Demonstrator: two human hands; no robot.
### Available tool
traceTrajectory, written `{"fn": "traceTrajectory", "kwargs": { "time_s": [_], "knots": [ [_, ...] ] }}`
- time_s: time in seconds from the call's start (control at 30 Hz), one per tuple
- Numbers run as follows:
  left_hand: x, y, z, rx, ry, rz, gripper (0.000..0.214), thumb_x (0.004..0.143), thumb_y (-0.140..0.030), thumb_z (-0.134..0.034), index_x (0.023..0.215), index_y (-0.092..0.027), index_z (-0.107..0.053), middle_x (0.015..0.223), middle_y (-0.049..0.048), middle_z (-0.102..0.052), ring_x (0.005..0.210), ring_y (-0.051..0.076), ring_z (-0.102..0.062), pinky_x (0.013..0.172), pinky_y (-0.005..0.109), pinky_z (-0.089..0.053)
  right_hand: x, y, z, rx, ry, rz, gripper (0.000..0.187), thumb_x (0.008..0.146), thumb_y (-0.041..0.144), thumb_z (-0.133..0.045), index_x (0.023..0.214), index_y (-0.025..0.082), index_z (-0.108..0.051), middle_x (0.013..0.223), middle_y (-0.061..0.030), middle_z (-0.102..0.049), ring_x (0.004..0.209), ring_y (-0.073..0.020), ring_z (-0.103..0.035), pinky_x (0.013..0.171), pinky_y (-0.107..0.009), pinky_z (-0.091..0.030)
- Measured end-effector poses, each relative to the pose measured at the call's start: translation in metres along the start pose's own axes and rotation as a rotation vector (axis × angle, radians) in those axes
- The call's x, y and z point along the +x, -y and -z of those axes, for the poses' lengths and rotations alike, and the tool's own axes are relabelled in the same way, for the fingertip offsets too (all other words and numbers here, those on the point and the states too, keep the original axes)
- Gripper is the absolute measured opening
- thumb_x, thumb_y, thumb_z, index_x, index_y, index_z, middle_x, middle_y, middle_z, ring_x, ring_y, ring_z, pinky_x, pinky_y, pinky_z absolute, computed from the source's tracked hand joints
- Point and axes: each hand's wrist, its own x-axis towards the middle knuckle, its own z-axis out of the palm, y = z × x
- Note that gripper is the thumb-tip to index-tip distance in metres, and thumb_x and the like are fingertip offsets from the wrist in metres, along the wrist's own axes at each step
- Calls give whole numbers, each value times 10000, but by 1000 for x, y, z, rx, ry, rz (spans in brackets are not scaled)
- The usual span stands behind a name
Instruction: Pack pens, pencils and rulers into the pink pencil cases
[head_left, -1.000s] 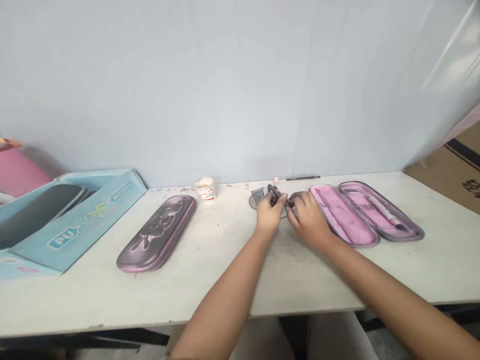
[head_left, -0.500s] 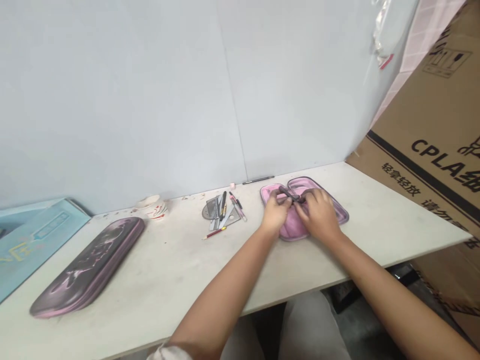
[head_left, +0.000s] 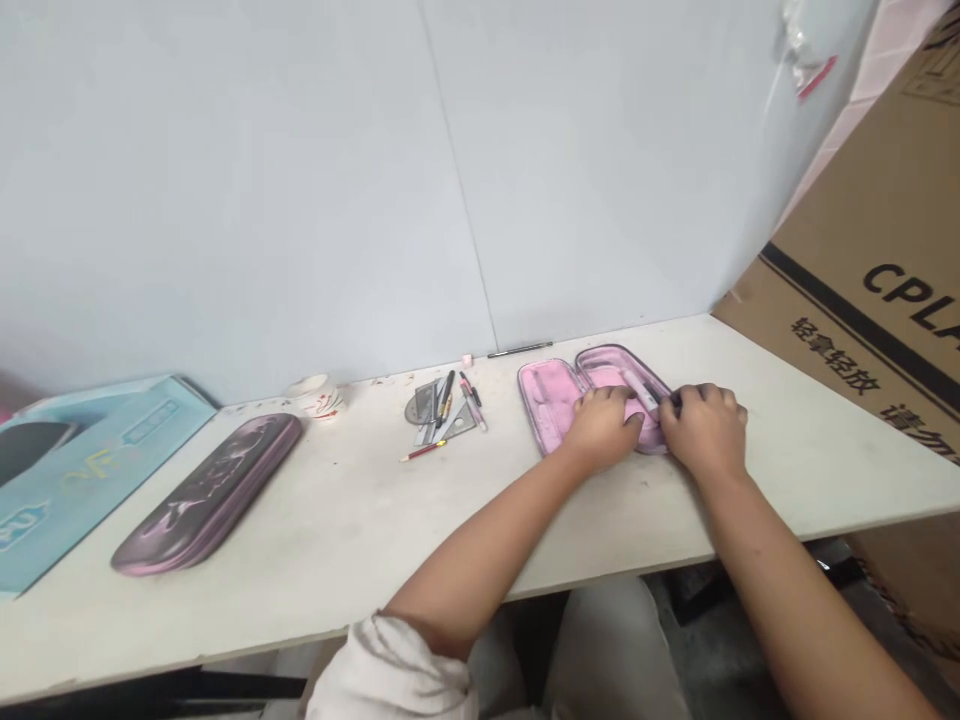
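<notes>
An open pink pencil case [head_left: 551, 400] lies on the white table [head_left: 360, 520], right of the middle, with a white pen [head_left: 642, 392] in its right half. My left hand [head_left: 604, 425] rests on the case's near end, fingers curled down onto the lining. My right hand [head_left: 703, 425] sits at the case's right rim with its fingers curled under. A small dark bit shows between the two hands; what the right fingers hold is hidden.
A heap of rulers, pens and a red pencil [head_left: 444, 412] lies left of the case. Farther left are a small white cup [head_left: 315, 397], a closed dark purple case [head_left: 206, 480] and a light blue box [head_left: 82, 460]. A dark pen [head_left: 520, 350] lies along the wall. A large cardboard box [head_left: 862, 310] stands at the right.
Both hands carried a dark pen from the stationery heap to the open case, then slid toward its near right end. The view swung to the right.
</notes>
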Motion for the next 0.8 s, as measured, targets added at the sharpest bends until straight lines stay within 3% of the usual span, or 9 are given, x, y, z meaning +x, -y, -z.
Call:
{"fn": "traceTrajectory", "kwargs": {
  "time_s": [0.2,0.4,0.47,0.57,0.7,0.8],
  "knots": [
    [-33,41,42,-11,-66,36,329,834,-317,-402,1098,-175,-538,1112,86,-576,1059,220,-503,940,375,-378,-4,-5,0,-29,37,42,348,833,330,-377,881,119,-649,892,-158,-593,880,-270,-480,687,-352,-324],
    [-84,113,88,46,-185,119,283,828,-260,-415,1045,-164,-570,1062,108,-594,1047,248,-506,932,408,-371,1,8,10,-88,-11,194,321,811,348,-418,845,122,-644,858,-163,-596,862,-285,-477,671,-362,-326],
    [-96,138,96,4,-254,180,257,824,-222,-413,1013,-168,-578,1044,98,-605,1039,236,-515,934,394,-373,3,32,16,-45,-28,269,309,817,334,-411,842,126,-638,871,-154,-602,864,-277,-477,681,-358,-333],
    [-106,163,104,-59,-341,267,246,822,-195,-398,980,-168,-585,1013,89,-618,1004,220,-537,909,367,-397,-1,88,24,72,-7,449,287,832,284,-387,850,131,-629,906,-138,-608,877,-255,-476,724,-354,-338],
    [-112,177,108,-92,-427,337,251,812,-170,-383,952,-175,-592,1009,95,-621,997,226,-546,904,363,-400,-13,168,23,158,61,621,269,846,270,-381,878,141,-616,919,-121,-608,902,-244,-480,756,-345,-334],
    [-113,183,107,-165,-489,410,246,805,-157,-383,926,-189,-594,977,89,-632,975,225,-559,885,358,-406,-22,206,14,154,117,646,269,851,303,-396,880,143,-611,909,-121,-606,894,-242,-491,735,-334,-346]
  ]
}}
